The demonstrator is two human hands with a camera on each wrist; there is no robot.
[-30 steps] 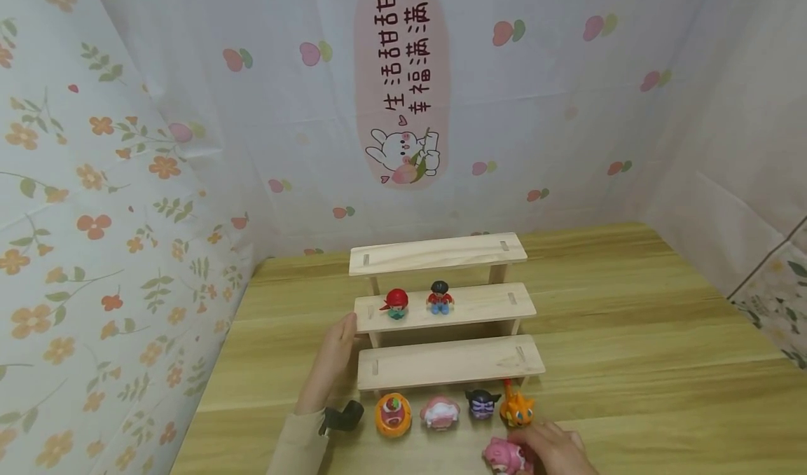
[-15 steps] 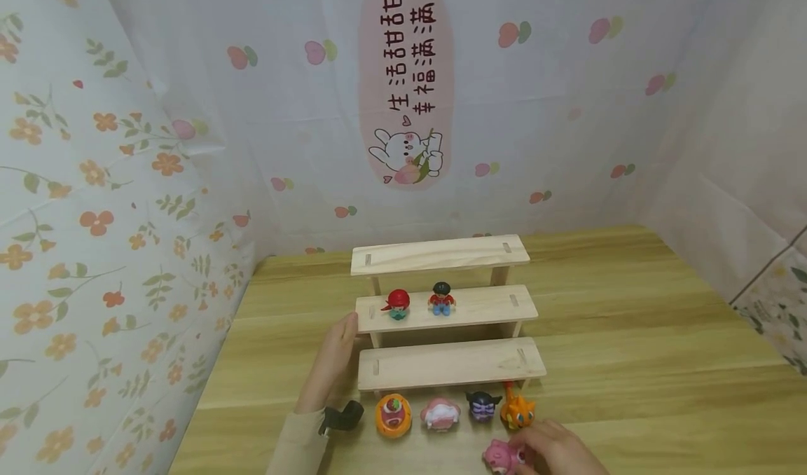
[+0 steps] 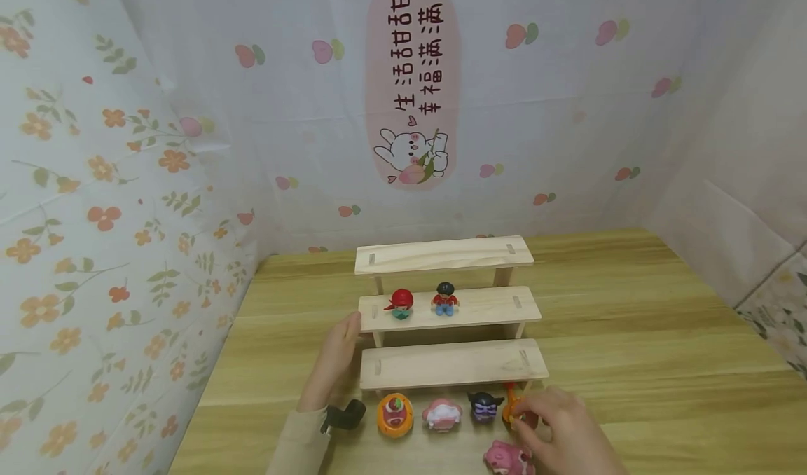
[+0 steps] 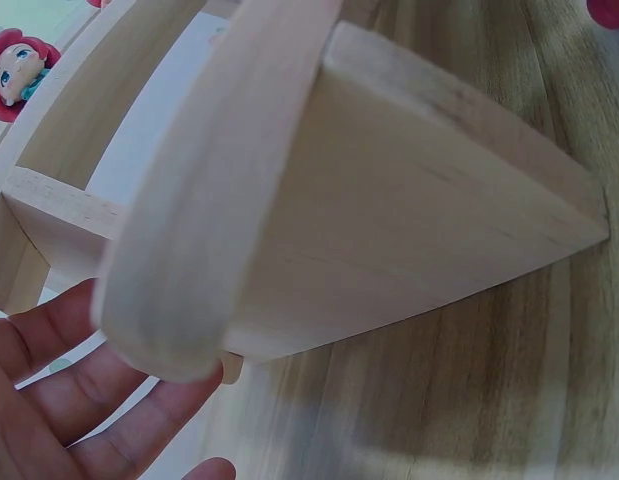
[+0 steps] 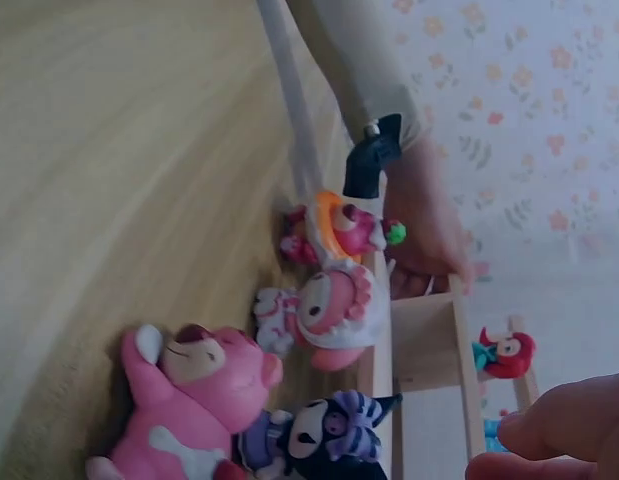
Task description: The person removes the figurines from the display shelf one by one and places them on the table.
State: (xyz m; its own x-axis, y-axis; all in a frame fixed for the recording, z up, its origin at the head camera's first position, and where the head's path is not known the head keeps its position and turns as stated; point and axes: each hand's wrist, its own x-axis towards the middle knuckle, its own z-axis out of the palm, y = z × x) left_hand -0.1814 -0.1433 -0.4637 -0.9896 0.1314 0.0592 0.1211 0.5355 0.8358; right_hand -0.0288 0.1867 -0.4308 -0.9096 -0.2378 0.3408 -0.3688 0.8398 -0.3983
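Note:
My left hand (image 3: 337, 352) touches the left end of the middle step of a pale wooden three-step display stand (image 3: 450, 363). In the left wrist view, its fingers (image 4: 154, 420) reach along the rounded board end. My right hand (image 3: 561, 426) is curled at an orange figurine (image 3: 509, 415) in front of the stand, thumb and forefinger pinching it and hiding its right side. Just below lies a pink bear figurine (image 3: 507, 457), on its back in the right wrist view. Two figurines occupy the middle step: a red-haired one (image 3: 401, 305) and a black-haired one in red (image 3: 445, 300).
Along the stand's front are an orange-ringed bear figurine (image 3: 395, 415), a pink-and-white figurine (image 3: 443, 415) and a black-and-purple figurine (image 3: 484, 406). A black device (image 3: 345, 415) is on my left wrist. Patterned cloth (image 3: 284, 111) hangs behind and beside the wooden table (image 3: 630, 321).
My right hand has left the pink bear figurine and moved slightly up to the orange figurine. The left hand stays at the stand's middle step. The head view shifts slightly.

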